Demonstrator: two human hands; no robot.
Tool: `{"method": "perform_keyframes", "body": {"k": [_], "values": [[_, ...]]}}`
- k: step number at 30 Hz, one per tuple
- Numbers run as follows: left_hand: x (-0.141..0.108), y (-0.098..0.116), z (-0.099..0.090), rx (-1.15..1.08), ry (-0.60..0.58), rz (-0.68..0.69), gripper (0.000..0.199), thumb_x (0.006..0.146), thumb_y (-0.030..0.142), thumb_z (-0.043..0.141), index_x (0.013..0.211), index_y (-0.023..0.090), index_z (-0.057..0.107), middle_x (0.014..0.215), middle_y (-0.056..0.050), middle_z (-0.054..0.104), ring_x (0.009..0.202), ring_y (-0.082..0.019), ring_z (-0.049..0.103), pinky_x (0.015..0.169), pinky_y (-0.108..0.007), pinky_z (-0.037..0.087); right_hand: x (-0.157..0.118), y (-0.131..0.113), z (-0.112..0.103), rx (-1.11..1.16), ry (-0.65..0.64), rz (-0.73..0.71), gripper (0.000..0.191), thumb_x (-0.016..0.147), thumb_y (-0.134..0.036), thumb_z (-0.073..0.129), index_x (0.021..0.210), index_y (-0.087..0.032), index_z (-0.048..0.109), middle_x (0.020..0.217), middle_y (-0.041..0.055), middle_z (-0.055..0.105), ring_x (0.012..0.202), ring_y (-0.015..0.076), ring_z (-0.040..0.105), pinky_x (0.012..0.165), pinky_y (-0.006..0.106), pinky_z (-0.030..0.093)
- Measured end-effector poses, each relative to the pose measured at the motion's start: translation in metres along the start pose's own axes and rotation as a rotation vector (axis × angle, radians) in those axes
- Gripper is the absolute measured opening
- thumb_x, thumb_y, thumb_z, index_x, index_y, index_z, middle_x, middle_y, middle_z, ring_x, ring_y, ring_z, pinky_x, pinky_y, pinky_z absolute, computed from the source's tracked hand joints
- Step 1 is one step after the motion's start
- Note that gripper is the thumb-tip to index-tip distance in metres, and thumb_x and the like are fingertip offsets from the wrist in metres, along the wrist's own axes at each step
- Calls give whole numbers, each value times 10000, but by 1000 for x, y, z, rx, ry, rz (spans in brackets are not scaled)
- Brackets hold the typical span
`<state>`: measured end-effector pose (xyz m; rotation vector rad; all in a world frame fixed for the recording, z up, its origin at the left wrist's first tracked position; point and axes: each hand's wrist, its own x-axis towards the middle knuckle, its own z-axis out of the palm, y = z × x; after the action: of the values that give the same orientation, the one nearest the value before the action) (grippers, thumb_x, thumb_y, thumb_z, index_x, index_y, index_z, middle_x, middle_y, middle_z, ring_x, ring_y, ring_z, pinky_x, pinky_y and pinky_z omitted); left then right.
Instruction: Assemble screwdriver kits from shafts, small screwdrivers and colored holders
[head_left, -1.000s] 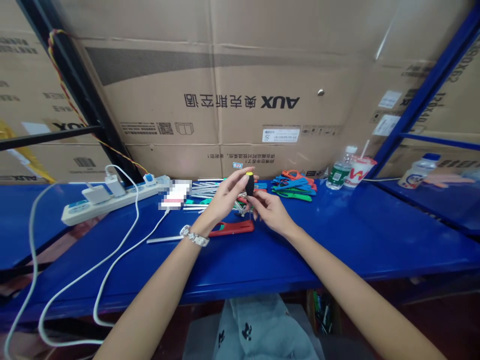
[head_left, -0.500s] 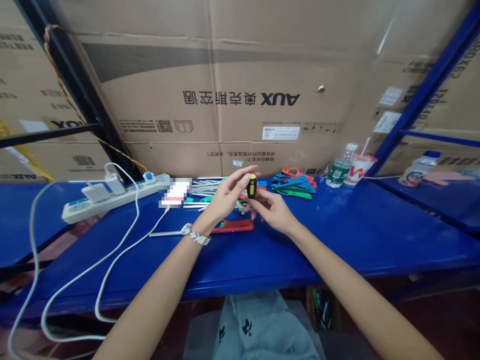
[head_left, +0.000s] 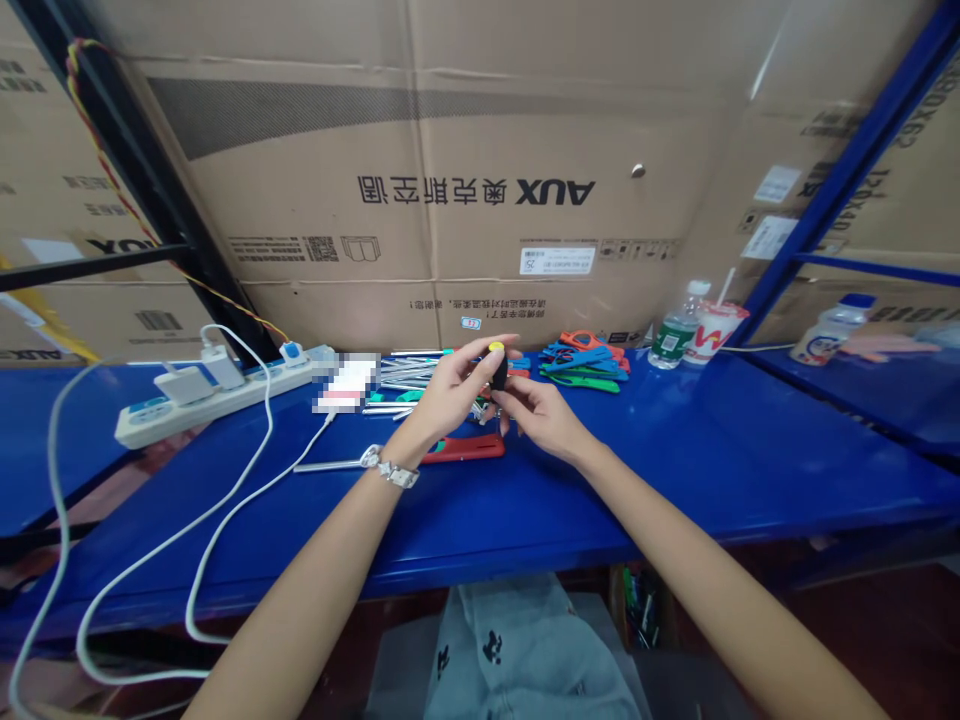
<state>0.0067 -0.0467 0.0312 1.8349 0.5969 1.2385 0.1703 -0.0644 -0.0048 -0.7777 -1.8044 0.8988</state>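
Note:
A short screwdriver with a black handle and a yellow top stands upright between my hands. My left hand grips the handle with thumb and fingers. Just below, my right hand is closed in a pinch at the screwdriver's lower end; its tip is mostly hidden by my fingers. In front of my hands lies a red stick lighter, its long metal tube pointing left, partly behind my left wrist. Beyond my hands are several metal tubes with green and coloured parts, partly covered by my left hand.
Blue, orange and green plastic casings are piled right of my hands on the blue table. A water bottle and a paper cup stand at the back right. A power strip with white cables lies left, near a blurred-out phone.
The screwdriver's handle has turned: its yellow side panel no longer faces me and its yellow top shows more. Both hands keep nearly the same place. The view has shifted slightly.

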Motion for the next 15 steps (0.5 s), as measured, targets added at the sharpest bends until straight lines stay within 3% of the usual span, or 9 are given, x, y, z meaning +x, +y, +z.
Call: {"method": "perform_keyframes", "body": {"k": [2, 4, 7, 9, 12, 15], "values": [[3, -2, 1, 37, 79, 43, 317, 881, 504, 699, 969, 200, 671, 933, -56, 684, 688, -134, 599, 578, -254, 487, -1, 2, 2, -64, 31, -21, 312, 912, -509, 638, 967, -202, 645, 788, 29, 715, 585, 159, 636, 594, 310, 517], [7, -6, 5, 80, 211, 105, 337, 777, 451, 819, 826, 190, 612, 833, -17, 641, 707, -124, 575, 624, -244, 478, 1, 8, 6, -96, 152, -19, 355, 825, -510, 744, 971, -207, 629, 715, 5, 685, 563, 163, 621, 572, 304, 500], [10, -9, 11, 148, 305, 138, 420, 696, 425, 883, 776, 195, 540, 778, 14, 599, 689, -113, 544, 644, -245, 463, 5, 16, 10, -67, 278, 4, 393, 756, -540, 793, 775, -216, 573, 644, -2, 645, 540, 166, 608, 546, 304, 493], [8, -7, 11, 162, 251, 127, 359, 772, 453, 820, 895, 202, 596, 879, -21, 654, 749, -134, 586, 669, -257, 482, 6, 16, 7, -40, 231, -9, 404, 790, -549, 758, 705, -216, 546, 649, 8, 649, 562, 169, 620, 570, 310, 511], [2, -3, 5, 86, 82, 89, 327, 949, 497, 593, 1120, 221, 639, 1060, -83, 703, 864, -177, 647, 702, -286, 526, 3, 9, -2, -37, 104, -39, 341, 865, -532, 686, 794, -206, 614, 736, 22, 694, 605, 170, 646, 605, 313, 527], [1, -2, 1, 62, 17, 64, 298, 963, 474, 573, 1072, 216, 674, 1030, -82, 713, 828, -176, 658, 671, -286, 536, -1, 2, -8, -133, 46, -65, 312, 923, -495, 621, 866, -192, 668, 772, 40, 712, 653, 179, 662, 604, 302, 505]]}}
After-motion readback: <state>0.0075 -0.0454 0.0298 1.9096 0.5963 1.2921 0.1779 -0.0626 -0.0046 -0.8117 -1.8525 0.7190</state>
